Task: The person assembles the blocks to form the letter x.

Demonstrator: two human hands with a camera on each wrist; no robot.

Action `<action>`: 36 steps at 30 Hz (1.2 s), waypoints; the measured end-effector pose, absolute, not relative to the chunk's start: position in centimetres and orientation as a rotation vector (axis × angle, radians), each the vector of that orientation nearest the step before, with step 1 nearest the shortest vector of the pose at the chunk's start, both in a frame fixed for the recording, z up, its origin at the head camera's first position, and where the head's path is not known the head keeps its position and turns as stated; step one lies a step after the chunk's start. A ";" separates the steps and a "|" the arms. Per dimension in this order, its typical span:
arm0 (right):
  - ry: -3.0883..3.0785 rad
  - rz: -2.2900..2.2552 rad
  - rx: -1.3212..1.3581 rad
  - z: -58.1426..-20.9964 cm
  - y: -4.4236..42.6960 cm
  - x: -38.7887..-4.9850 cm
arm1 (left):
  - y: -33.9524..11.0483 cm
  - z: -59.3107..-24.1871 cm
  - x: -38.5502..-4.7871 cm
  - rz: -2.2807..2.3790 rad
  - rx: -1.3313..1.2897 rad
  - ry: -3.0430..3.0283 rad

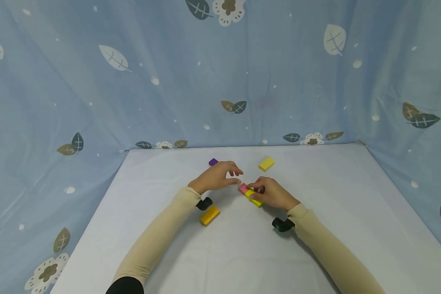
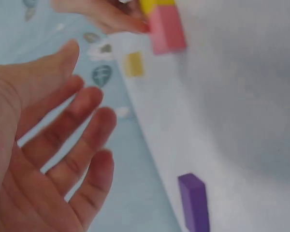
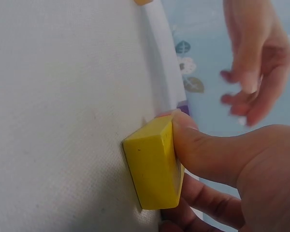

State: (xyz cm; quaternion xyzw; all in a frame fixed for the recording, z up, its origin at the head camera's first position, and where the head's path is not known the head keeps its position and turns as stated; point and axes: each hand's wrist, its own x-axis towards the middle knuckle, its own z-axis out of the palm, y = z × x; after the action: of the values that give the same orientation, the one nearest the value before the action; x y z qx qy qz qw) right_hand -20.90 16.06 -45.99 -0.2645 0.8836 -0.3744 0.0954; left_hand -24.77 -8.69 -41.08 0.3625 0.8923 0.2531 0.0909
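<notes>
My right hand (image 1: pixel 275 194) pinches a yellow block (image 1: pixel 255 199) between thumb and fingers, low over the white table; its end face shows large in the right wrist view. A pink block (image 1: pixel 243 188) lines up end to end with that yellow block, and they appear to touch. To the left of the pink block my left hand (image 1: pixel 217 176) is held with fingers loosely spread and nothing in its grasp. In the left wrist view, the palm and fingers (image 2: pixel 91 140) are bare, with the pink block (image 2: pixel 167 30) beyond the fingertips.
A purple block (image 1: pixel 213 162) lies behind my left hand, partly hidden by it. Another yellow block (image 1: pixel 266 164) is farther back on the right. An orange-yellow block (image 1: pixel 210 215) lies nearer, beside my left wrist. A patterned blue curtain (image 1: pixel 191 81) hangs behind the table (image 1: pixel 316 171).
</notes>
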 end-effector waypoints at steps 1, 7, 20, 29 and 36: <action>2.619 -1.109 -0.781 -46.0 16.1 -20.9 | -8.9 -40.8 -24.4 0.788 1.061 2.671; 2.608 -1.106 -0.744 -45.9 16.0 -21.0 | -10.1 -39.5 -22.0 0.971 0.996 2.734; 2.572 -1.154 -0.737 -46.7 15.8 -20.6 | -13.3 -39.6 -18.3 1.017 0.779 2.880; 2.587 -1.148 -0.714 -46.4 16.1 -20.7 | -14.6 -40.3 -17.1 1.007 0.693 2.927; 2.587 -1.159 -0.701 -46.3 16.2 -20.7 | -15.3 -41.1 -16.3 0.990 0.646 2.917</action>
State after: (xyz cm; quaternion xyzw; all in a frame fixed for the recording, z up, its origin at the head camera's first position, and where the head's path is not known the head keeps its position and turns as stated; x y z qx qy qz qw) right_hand -20.72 16.20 -46.32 -0.2385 0.8805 -0.3945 0.1107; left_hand -16.27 -15.31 -41.11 0.2051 0.9268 0.3145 -0.0031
